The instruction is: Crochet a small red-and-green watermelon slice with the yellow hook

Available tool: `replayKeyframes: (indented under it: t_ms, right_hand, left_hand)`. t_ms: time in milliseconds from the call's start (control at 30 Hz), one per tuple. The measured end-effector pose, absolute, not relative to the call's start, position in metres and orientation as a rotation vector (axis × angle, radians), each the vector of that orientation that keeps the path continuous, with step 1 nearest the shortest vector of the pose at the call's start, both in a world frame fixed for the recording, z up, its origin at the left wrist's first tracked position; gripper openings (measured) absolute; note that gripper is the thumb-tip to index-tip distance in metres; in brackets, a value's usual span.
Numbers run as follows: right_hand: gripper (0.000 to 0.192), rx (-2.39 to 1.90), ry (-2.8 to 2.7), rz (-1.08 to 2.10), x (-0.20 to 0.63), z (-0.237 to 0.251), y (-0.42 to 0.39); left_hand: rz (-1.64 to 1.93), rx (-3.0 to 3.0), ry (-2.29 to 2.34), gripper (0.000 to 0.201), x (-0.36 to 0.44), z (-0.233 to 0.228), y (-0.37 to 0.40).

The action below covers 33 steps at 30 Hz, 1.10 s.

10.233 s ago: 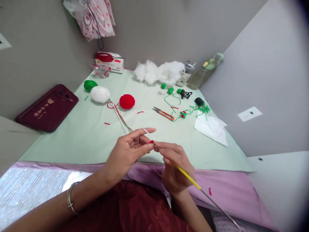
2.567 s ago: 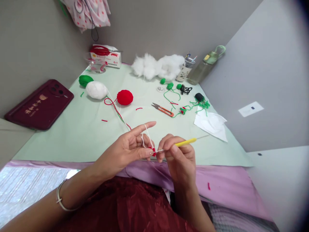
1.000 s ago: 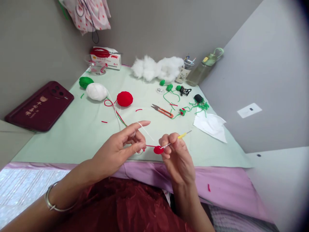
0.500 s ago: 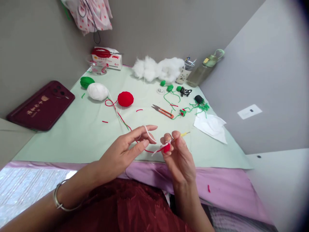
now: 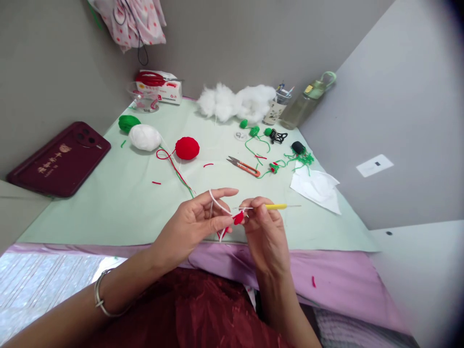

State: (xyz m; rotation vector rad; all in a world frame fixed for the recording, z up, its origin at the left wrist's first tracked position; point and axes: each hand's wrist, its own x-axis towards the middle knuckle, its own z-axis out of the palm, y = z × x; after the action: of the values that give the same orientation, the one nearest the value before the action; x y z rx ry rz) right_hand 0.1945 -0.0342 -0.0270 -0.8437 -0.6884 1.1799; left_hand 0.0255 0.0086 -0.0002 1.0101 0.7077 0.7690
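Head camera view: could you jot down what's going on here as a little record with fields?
left hand: pinches the small red crochet piece, white yarn looped over the forefinger
right hand: grips a yellow-handled crochet hook, tip at the red piece
yarn balls: red, white, green, on the far left of the green mat
thread snips: orange handles, lying mid-mat
stuffing: white fluff at the back wall
phone: dark red case, left of the mat

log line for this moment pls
left hand: pinches red piece, white yarn over finger | right hand: holds hook | table: red ball, snips
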Motion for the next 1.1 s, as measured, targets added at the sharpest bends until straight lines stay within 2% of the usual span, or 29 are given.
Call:
replayKeyframes:
  t_ms: [233, 433, 600, 900, 1100]
  right_hand:
    - [0.018, -0.783, -0.667, 1.251, 0.195, -0.025, -0.035]
    - [0.017, -0.872, -0.726, 1.082, 0.190, -0.023, -0.035]
    - [0.015, -0.894, -0.786, 1.013, 0.188, -0.026, -0.038]
    - [0.015, -0.805, -0.853, 1.046, 0.189, -0.020, -0.040]
    - [0.018, -0.829, -1.025, 0.924, 0.194, -0.018, -0.045]
  left_hand:
    - [0.777, 1.102, 0.726, 0.036, 0.016, -0.005, 0.012]
    - [0.781, 1.068, 0.694, 0.033, 0.016, 0.002, 0.011]
    - [0.770, 0.994, 0.696, 0.050, 0.023, 0.003, 0.009]
    - [0.755, 1.003, 0.740, 0.055, 0.022, -0.001, 0.010]
    - [0.765, 0.973, 0.737, 0.072, 0.019, 0.000, 0.009]
